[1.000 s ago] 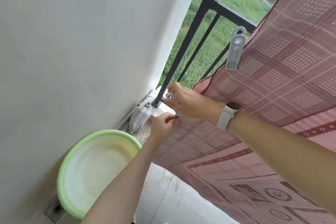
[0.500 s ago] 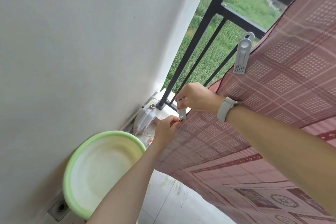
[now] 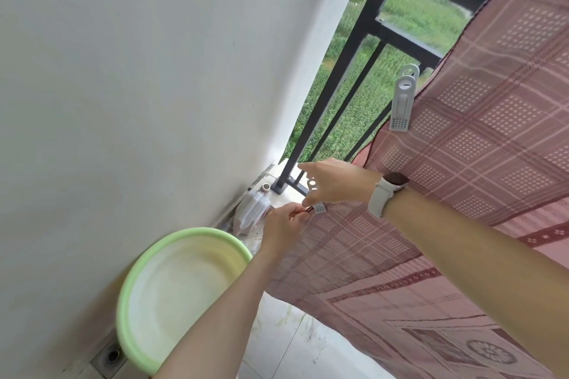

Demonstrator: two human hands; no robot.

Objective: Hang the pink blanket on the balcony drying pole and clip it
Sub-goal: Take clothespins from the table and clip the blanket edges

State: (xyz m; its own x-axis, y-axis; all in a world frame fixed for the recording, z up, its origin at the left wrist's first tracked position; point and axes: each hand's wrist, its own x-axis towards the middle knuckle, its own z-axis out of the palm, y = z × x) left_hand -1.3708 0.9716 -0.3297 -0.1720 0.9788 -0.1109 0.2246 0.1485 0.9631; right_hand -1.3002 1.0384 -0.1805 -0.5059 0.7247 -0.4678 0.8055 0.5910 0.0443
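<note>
The pink checked blanket (image 3: pixel 462 163) hangs across the right of the view, its top out of frame. A grey clip (image 3: pixel 401 103) grips its left edge higher up. My left hand (image 3: pixel 281 220) pinches the blanket's lower corner between thumb and fingers. My right hand (image 3: pixel 335 183), with a white watch on the wrist, holds a second small grey clip (image 3: pixel 318 208) whose jaws sit at that same corner, right beside my left fingertips. The drying pole is not in view.
A light green basin (image 3: pixel 184 292) leans against the white wall at lower left. A plastic bottle (image 3: pixel 254 209) lies in the corner by the black balcony railing (image 3: pixel 335 83). A floor drain (image 3: pixel 112 355) sits below the basin. Pale floor tiles lie under the blanket.
My right hand has brought the small clip down from near the railing base onto the blanket corner that my left hand holds. The camera has tilted, shifting the scene.
</note>
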